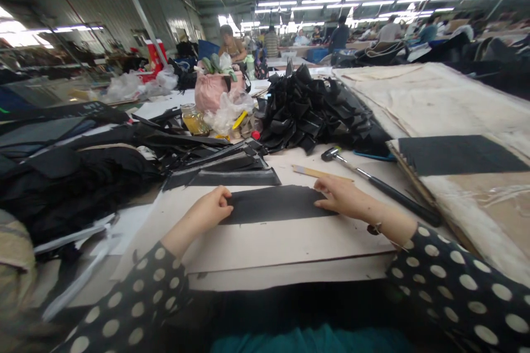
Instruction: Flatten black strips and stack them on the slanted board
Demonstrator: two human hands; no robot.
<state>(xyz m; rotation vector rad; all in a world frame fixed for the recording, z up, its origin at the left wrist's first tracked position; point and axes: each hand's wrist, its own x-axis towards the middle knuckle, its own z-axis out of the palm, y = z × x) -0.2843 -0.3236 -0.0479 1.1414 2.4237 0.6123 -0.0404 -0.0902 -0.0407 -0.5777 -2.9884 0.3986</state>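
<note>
A flat black fabric panel [271, 205] lies on the pale board [269, 245] in front of me. My left hand [213, 207] pinches the panel's left end, thumb and fingers together at the edge. At the opposite end my right hand [337, 196] grips the panel's upper right corner between thumb and fingers. Just behind the panel are several dark strips [236, 174] in a loose stack. A yellowish wooden stick or ruler [318, 172] rests behind my right hand, and a hammer [381, 185] with a black handle lies to its right.
A heap of black pieces [310, 107] stands at the back. Left of it are a pink bag [209, 91], a glass jar [194, 119] and plastic wrapping. Black fabric [83, 187] is piled at left. Padded white sheets [447, 94] cover the right side. Other people work far behind.
</note>
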